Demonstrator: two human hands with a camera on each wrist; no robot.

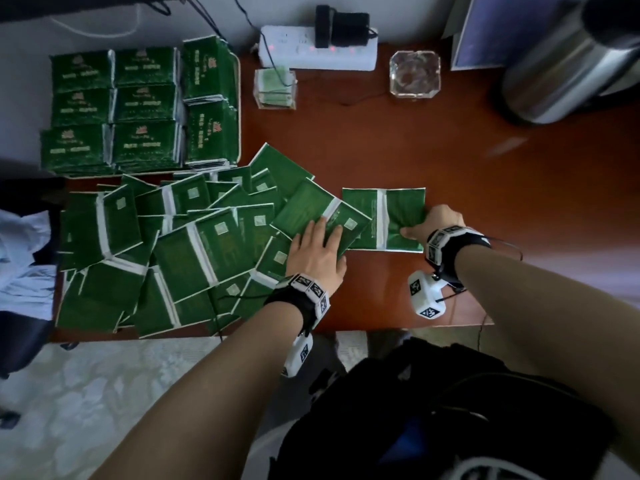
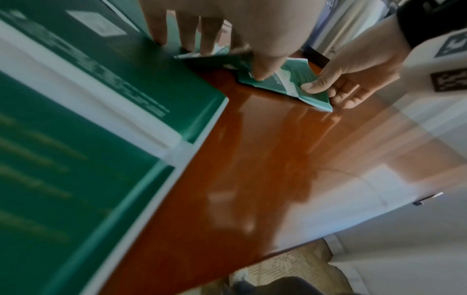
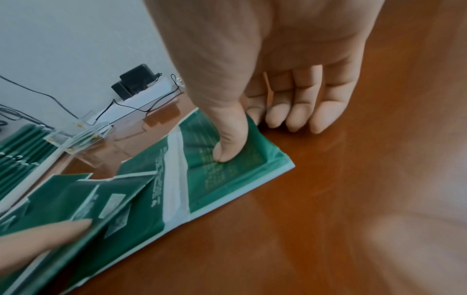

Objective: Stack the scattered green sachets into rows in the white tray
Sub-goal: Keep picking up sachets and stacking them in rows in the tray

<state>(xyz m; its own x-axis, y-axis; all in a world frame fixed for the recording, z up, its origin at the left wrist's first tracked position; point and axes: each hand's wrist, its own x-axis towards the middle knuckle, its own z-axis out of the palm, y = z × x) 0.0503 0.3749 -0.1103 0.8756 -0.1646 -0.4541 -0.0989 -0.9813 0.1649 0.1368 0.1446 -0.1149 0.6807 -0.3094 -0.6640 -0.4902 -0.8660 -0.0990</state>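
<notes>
On the brown table [image 1: 485, 161], beside the loose heap of green sachets [image 1: 194, 251], our right hand [image 1: 437, 223] pinches one sachet [image 1: 381, 220] at its right edge, thumb pressing on top and the other fingers curled at the edge, where we cannot tell whether they have slipped under. Our left hand [image 1: 317, 252] lies flat, fingers straight, on a tilted sachet [image 1: 322, 209] at the heap's right fringe, holding nothing. The white tray [image 1: 239, 98] sits at the far left of the table, already carrying rows of stacked sachets, with a good share of the work apparently left in the heap. We judge the main risk is the grip: the film looks slick and is creasing under the thumb, so the sachet could slide out or fold as we lift it. Its left edge lies just beside or under the tilted one, so a quick pull might drag neighbours along, and our flat left hand could push the pile askew. The tray stacks stand tall and tight, so a careless drop could topple a column. A clear card holder [image 1: 276, 88] and a power strip [image 1: 318, 50] stand near the tray's right side, close to our reach.
</notes>
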